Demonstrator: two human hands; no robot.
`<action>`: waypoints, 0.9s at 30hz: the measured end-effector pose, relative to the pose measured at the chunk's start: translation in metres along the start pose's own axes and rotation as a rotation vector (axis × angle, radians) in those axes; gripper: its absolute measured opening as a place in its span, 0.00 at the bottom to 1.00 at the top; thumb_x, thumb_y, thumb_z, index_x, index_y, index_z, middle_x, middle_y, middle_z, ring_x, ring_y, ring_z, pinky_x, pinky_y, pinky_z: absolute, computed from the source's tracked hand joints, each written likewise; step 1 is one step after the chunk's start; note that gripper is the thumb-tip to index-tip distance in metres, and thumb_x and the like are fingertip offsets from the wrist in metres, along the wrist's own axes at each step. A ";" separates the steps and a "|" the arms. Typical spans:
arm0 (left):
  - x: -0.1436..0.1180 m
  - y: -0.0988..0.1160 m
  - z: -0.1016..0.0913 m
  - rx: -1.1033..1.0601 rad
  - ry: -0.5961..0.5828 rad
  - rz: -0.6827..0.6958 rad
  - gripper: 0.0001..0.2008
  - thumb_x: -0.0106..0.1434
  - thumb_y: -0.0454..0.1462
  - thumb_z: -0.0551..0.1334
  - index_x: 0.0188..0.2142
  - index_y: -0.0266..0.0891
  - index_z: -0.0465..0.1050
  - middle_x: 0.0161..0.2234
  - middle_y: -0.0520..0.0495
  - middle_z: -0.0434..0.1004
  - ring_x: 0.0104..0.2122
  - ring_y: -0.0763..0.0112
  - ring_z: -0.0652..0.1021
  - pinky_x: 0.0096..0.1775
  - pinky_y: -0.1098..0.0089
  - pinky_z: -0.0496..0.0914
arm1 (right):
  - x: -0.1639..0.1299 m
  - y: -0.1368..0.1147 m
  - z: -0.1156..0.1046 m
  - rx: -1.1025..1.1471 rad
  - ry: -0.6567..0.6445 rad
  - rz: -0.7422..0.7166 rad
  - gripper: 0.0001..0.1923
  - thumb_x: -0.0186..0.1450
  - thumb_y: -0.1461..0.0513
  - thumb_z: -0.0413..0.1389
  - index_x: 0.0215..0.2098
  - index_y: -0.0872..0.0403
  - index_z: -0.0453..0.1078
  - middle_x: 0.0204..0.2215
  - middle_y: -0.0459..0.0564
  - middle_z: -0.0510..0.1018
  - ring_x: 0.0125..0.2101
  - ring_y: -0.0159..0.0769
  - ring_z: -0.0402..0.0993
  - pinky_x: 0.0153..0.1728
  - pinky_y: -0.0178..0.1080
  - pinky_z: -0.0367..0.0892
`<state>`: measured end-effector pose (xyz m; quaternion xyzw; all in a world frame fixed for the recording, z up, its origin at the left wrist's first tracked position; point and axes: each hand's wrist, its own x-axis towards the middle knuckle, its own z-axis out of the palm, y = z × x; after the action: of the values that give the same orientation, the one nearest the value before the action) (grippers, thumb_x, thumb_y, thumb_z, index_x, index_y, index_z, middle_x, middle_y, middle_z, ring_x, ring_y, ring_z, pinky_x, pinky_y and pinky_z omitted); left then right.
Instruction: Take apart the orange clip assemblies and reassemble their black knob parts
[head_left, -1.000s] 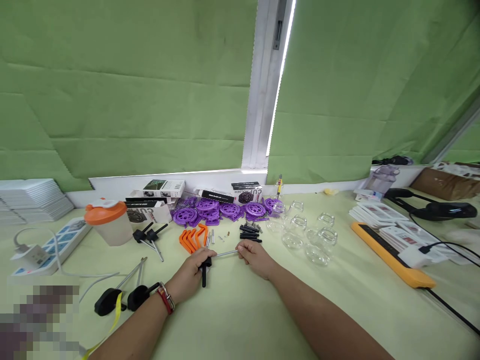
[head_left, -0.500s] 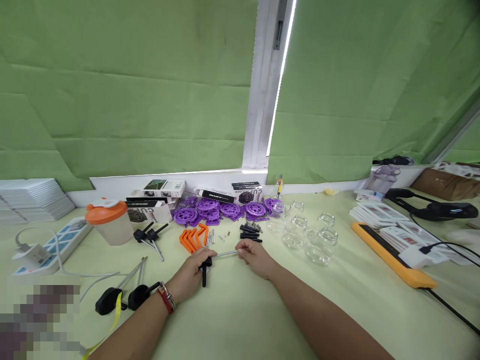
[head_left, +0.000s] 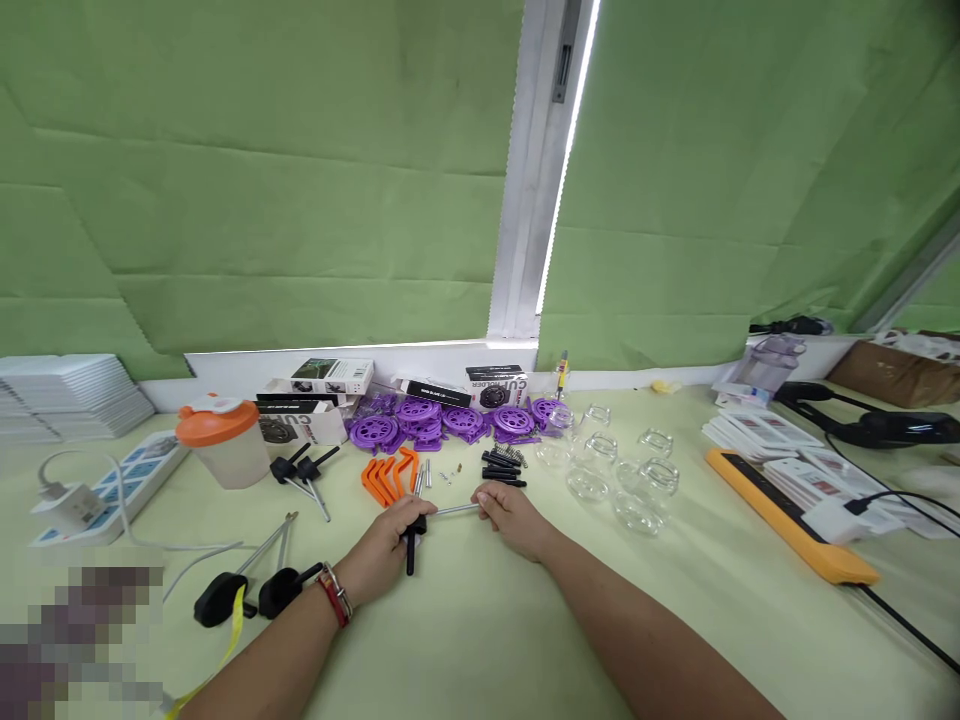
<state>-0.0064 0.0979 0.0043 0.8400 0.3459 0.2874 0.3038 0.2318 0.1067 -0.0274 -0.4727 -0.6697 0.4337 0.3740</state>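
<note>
My left hand (head_left: pixel 381 552) is closed on a black plastic piece (head_left: pixel 410 552), whose dark handle points down toward me. From it a thin metal rod (head_left: pixel 454 510) runs sideways to my right hand (head_left: pixel 514 518), which pinches the far end between thumb and fingertips. Whether the rod is fixed in the black piece is hidden by my left fingers. Beyond my left hand lie orange bent handles (head_left: pixel 390 475) and a few small metal pins (head_left: pixel 428 474). Black rods (head_left: pixel 503 468) and springs (head_left: pixel 516 455) lie just past my right hand.
Purple spoked parts (head_left: pixel 463 423) and printed boxes (head_left: pixel 330 376) line the back. Clear glass jars (head_left: pixel 589 472) stand to the right, before an orange power strip (head_left: pixel 787 520). At left are an orange-lidded cup (head_left: pixel 223 442), a white power strip (head_left: pixel 139 485) and black rod-ended pieces (head_left: pixel 221 598).
The whole view has shifted very slightly. Both hands keep the same grip on the black piece and the rod, with no other visible change.
</note>
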 end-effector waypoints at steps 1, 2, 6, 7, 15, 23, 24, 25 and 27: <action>0.000 0.000 0.000 -0.001 0.000 0.001 0.21 0.58 0.27 0.49 0.48 0.41 0.67 0.40 0.44 0.70 0.42 0.66 0.70 0.46 0.66 0.64 | 0.000 -0.001 0.000 -0.004 0.000 -0.006 0.16 0.65 0.52 0.43 0.34 0.53 0.67 0.25 0.44 0.66 0.21 0.28 0.58 0.24 0.33 0.57; 0.000 0.000 0.000 -0.002 0.002 0.005 0.21 0.58 0.27 0.49 0.48 0.41 0.67 0.40 0.44 0.70 0.41 0.66 0.70 0.46 0.66 0.64 | 0.000 -0.002 0.000 -0.006 0.002 -0.012 0.17 0.65 0.52 0.43 0.33 0.53 0.67 0.25 0.44 0.66 0.21 0.28 0.58 0.24 0.33 0.57; 0.000 -0.003 0.001 -0.008 0.016 0.018 0.21 0.58 0.27 0.49 0.48 0.42 0.67 0.39 0.45 0.70 0.41 0.66 0.70 0.46 0.66 0.64 | -0.001 -0.005 0.000 0.025 0.024 -0.002 0.17 0.65 0.51 0.43 0.30 0.54 0.66 0.24 0.44 0.66 0.21 0.28 0.59 0.25 0.33 0.57; 0.000 -0.003 0.001 -0.009 0.019 0.018 0.21 0.58 0.27 0.49 0.48 0.42 0.67 0.40 0.45 0.70 0.42 0.66 0.70 0.46 0.66 0.64 | -0.002 -0.005 0.000 0.043 0.026 0.013 0.16 0.65 0.52 0.44 0.32 0.54 0.66 0.24 0.44 0.66 0.21 0.28 0.59 0.25 0.33 0.58; -0.001 -0.003 0.001 0.002 0.006 0.019 0.20 0.57 0.25 0.48 0.45 0.40 0.67 0.38 0.46 0.68 0.40 0.68 0.69 0.44 0.68 0.64 | -0.002 -0.002 0.000 0.101 -0.003 0.022 0.06 0.62 0.59 0.49 0.34 0.53 0.64 0.23 0.42 0.63 0.21 0.27 0.56 0.24 0.32 0.56; 0.000 -0.003 0.001 0.018 -0.007 0.005 0.21 0.55 0.24 0.48 0.44 0.40 0.67 0.38 0.46 0.68 0.40 0.69 0.69 0.44 0.68 0.64 | 0.002 0.001 0.000 0.080 0.005 0.032 0.06 0.61 0.61 0.48 0.33 0.54 0.65 0.24 0.43 0.65 0.20 0.26 0.58 0.24 0.32 0.57; 0.000 -0.003 0.001 0.022 -0.007 0.008 0.21 0.55 0.23 0.48 0.44 0.40 0.67 0.38 0.46 0.68 0.40 0.69 0.69 0.44 0.69 0.64 | 0.002 0.002 0.000 0.078 0.005 0.030 0.06 0.61 0.61 0.48 0.32 0.54 0.65 0.24 0.43 0.66 0.20 0.26 0.58 0.24 0.32 0.57; 0.000 -0.003 0.001 0.027 -0.008 0.011 0.21 0.54 0.23 0.48 0.44 0.40 0.67 0.38 0.47 0.68 0.40 0.69 0.69 0.44 0.69 0.64 | 0.002 0.002 0.000 0.076 0.005 0.028 0.06 0.61 0.61 0.48 0.32 0.54 0.65 0.24 0.43 0.66 0.20 0.26 0.58 0.23 0.32 0.58; -0.001 -0.002 0.002 0.037 -0.010 0.014 0.22 0.54 0.22 0.47 0.45 0.40 0.66 0.38 0.47 0.67 0.40 0.70 0.69 0.44 0.69 0.64 | 0.003 0.003 0.000 0.074 0.005 0.027 0.06 0.61 0.62 0.48 0.33 0.54 0.66 0.25 0.43 0.66 0.20 0.26 0.58 0.23 0.32 0.58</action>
<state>-0.0066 0.0980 0.0013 0.8493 0.3436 0.2789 0.2877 0.2318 0.1100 -0.0303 -0.4688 -0.6458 0.4620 0.3869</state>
